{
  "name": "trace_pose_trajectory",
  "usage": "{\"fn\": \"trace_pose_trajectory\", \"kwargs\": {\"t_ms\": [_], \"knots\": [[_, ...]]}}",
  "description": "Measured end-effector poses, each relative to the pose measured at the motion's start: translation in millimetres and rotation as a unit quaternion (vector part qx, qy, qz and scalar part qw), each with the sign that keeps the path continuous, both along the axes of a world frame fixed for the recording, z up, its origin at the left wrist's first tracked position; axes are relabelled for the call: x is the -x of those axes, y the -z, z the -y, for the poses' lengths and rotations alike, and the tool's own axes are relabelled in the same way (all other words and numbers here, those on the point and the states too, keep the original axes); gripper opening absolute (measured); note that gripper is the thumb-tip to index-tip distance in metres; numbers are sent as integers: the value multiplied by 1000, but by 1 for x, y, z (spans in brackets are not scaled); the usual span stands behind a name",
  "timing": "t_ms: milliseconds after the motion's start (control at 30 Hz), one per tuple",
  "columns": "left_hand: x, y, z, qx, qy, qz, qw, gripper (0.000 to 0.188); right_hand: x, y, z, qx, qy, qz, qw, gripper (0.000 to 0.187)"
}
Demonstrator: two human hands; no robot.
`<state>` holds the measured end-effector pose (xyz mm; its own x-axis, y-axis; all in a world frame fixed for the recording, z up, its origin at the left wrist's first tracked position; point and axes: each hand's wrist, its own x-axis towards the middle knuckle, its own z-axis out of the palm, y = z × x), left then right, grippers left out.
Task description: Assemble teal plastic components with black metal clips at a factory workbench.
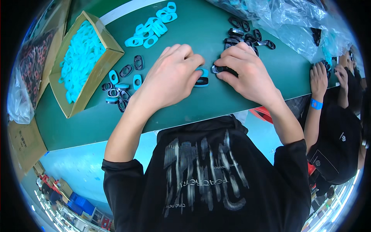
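Note:
My left hand (pixel 174 75) is closed, thumb and fingers curled at the edge of a turquoise-and-black oval ring piece (pixel 202 81). The fingers partly cover that piece. Just to the right, my right hand (pixel 247 71) pinches a black oval ring piece (pixel 225 70) with a shiny end pointing at the left hand. The two pieces are apart, with a narrow gap of green table between them. Beyond the right hand lies a heap of black ring pieces (pixel 235 33). Left of my left forearm sits a mixed group of black and turquoise ring pieces (pixel 123 94).
A cardboard box (pixel 112 54) full of turquoise rings stands at the left, near a bag of dark red parts (pixel 33 63). Loose turquoise rings (pixel 150 29) lie at the far side. Clear plastic bags (pixel 282 23) cover the far right. A co-worker's hand (pixel 319 79) rests at right.

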<state>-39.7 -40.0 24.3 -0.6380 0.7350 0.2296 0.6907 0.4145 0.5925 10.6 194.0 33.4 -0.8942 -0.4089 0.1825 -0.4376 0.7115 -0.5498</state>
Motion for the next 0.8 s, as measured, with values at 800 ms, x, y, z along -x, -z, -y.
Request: {"fn": "trace_pose_trajectory", "kwargs": {"t_ms": [800], "knots": [[-11, -1, 10, -48, -40, -44, 997, 27, -52, 2, -45, -88, 297, 22, 951, 32]]}}
